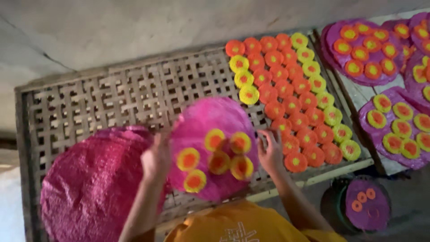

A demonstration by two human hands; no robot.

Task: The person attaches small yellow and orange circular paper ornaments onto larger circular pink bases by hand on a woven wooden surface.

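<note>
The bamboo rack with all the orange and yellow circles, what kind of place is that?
Probably a home workshop where snacks are laid out to dry. Coloured discs fill a woven bamboo rack, more sit on purple trays, and the left hand holds a pink tray.

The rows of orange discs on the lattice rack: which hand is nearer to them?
Right. The right hand reaches to the edge of the orange discs, fingertips about touching them. The left hand grips the pink round mat at its far side.

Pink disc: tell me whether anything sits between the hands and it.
Nothing visible does. The left hand grips the pink disc at its left edge, and the right hand touches its right edge, above the woven rack.
</note>
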